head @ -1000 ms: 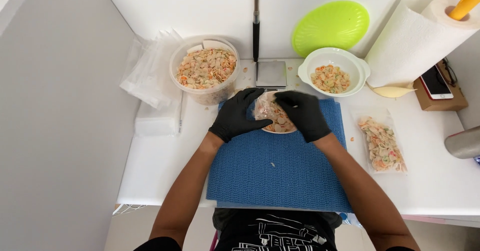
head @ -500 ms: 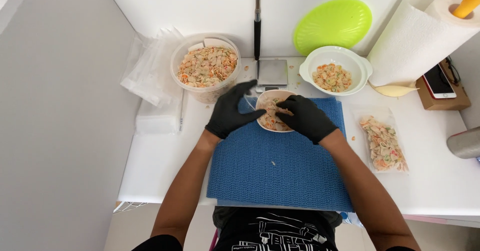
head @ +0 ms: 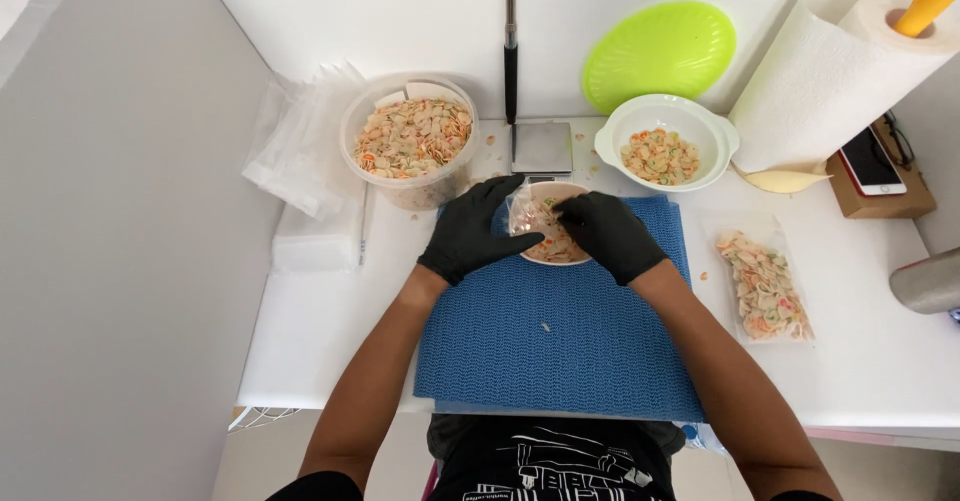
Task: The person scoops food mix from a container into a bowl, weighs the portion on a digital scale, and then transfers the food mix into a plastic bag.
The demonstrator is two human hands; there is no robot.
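Overhead, both gloved hands meet — left hand (head: 468, 233) and right hand (head: 606, 233) fingers pinching small clear bag (head: 530, 217), over blue mat (head: 560, 346)

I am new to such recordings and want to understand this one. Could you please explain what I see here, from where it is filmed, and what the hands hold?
The picture comes from a camera worn on a person's head, looking down at a white table. There is no machine, only two hands in black gloves. The left hand and the right hand together hold a small clear bag over a small bowl of coloured shell pasta, on a blue mat. Behind stand a large tub of pasta, a small scale, a white bowl, a green lid and a paper towel roll. A filled bag lies at the right.
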